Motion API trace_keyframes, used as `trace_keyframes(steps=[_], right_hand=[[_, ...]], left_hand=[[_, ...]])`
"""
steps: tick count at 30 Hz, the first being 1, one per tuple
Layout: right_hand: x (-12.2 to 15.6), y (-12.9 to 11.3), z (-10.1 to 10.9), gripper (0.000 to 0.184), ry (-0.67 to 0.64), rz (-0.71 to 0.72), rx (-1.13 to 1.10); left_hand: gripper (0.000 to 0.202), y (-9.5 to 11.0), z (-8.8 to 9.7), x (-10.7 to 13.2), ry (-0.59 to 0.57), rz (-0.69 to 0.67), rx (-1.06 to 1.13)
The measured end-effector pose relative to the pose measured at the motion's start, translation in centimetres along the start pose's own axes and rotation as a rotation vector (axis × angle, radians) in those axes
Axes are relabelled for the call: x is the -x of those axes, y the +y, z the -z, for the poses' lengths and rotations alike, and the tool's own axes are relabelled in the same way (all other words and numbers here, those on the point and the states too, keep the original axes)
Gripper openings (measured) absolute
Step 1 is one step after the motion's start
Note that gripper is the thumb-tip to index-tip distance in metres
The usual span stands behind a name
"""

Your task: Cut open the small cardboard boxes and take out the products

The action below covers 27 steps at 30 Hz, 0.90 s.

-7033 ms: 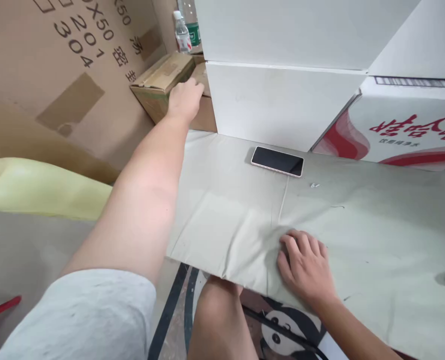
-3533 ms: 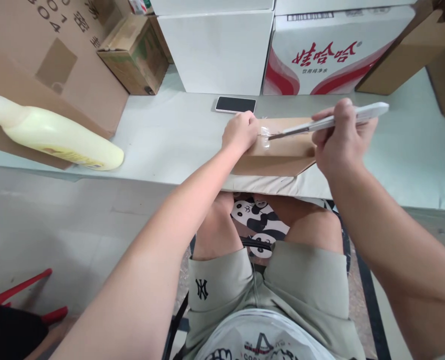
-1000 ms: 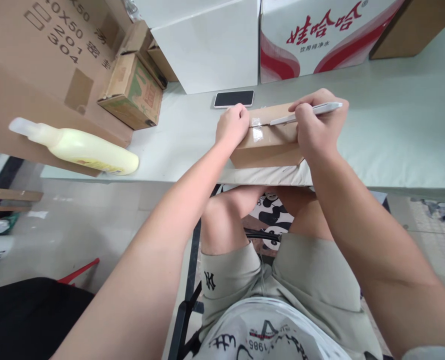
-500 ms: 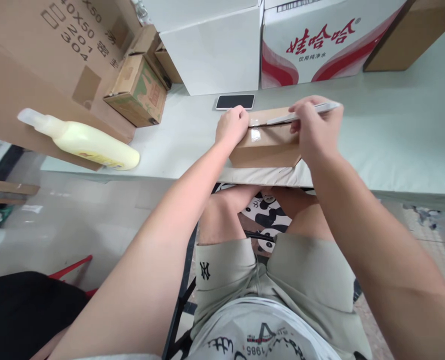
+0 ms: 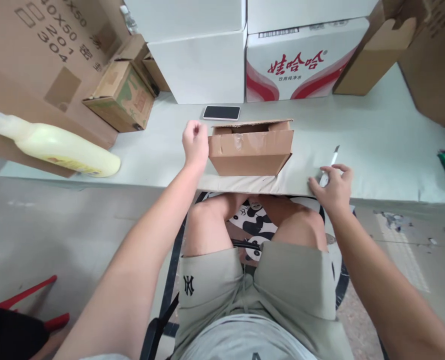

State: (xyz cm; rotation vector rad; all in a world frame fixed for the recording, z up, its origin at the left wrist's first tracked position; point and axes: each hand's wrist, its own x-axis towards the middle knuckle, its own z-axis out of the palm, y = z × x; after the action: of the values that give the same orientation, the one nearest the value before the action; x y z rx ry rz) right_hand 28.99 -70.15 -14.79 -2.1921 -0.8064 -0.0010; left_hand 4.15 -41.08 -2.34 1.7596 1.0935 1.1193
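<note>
Tabletop w/ phone bhd box, L fingers curled, hold unclear, R fingers half open on cutter.

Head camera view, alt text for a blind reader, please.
A partly open cardboard box stands on a covered table, the person's left hand at its left end, right hand at a utility knife; a smartphone lies behind the box.

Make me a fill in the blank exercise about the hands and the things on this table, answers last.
The person's left hand is nearest the ____ end of the small brown cardboard box.
The box's top is ____, showing a dark gap.
The slim white box cutter at the person's right hand points its blade ____ from them.
The flat, black-screened phone lies screen ____.

Missing words: left; open; away; up.
</note>
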Motion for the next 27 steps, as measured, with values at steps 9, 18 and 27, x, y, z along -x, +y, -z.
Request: trace_keyframes(steps=[9,18,27], right_hand=[[0.2,-2.5,-0.5,0.036,0.058,0.096,-0.087],[0.8,-11.0,5.2,0.03,-0.102,0.619,-0.448],[1.1,-10.6,3.9,0.065,-0.302,0.713,-0.187]], left_hand=[[0.064,-1.6,2.6,4.4,-0.415,-0.167,0.073],[0.059,0.2,5.7,8.4,-0.681,-0.283,-0.024],[0.067,-1.1,4.7,7.6,-0.753,-0.379,-0.082]])
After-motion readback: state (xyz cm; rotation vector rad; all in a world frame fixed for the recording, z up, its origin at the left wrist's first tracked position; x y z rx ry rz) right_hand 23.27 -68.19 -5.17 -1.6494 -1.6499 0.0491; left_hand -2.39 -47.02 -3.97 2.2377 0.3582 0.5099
